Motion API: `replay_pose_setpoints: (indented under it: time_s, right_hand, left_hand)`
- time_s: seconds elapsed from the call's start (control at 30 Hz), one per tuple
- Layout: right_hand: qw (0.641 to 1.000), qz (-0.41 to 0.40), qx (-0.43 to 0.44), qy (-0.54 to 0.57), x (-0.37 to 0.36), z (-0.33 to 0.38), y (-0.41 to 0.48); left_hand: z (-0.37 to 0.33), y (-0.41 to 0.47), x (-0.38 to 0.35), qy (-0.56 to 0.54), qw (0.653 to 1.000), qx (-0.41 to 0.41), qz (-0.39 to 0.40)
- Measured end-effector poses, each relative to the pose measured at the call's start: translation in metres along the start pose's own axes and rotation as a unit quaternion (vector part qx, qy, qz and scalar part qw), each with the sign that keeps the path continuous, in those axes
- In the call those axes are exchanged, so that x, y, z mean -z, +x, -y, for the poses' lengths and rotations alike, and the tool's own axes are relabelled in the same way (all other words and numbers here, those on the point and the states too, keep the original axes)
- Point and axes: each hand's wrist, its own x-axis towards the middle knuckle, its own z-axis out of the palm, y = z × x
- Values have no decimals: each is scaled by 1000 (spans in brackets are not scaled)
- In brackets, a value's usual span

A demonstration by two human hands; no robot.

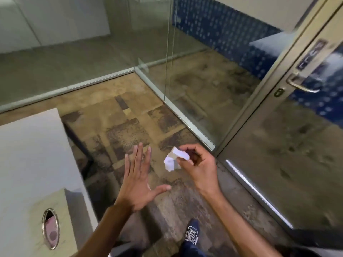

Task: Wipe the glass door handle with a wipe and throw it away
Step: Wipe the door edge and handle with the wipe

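A crumpled white wipe (173,160) is pinched between the thumb and fingertips of my right hand (198,166), held over the carpet in the middle of the view. My left hand (138,180) is beside it, flat and empty with fingers spread. The silver lever handle (301,84) of the glass door (289,145) is at the upper right, well away from both hands. At the lower left, a round metal-rimmed bin opening (50,229) is set in a beige counter top, with pinkish waste showing inside.
A white cabinet (31,154) stands along the left. Glass partitions (167,52) with metal floor rails enclose the far side. The floor is patterned brown carpet (120,127). My blue sneaker (192,231) is below, near the door's bottom frame.
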Motion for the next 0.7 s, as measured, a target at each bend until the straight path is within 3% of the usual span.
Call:
replay_pose_setpoints:
  time_s: [0.37, 0.7]
  right_hand:
    - [991, -131, 26, 26, 177, 22, 58]
    - [964, -264, 34, -26, 282, 28, 98]
  left_hand:
    - [-145, 146, -36, -9, 989, -139, -52]
    - [-231, 249, -64, -13, 974, -218, -51]
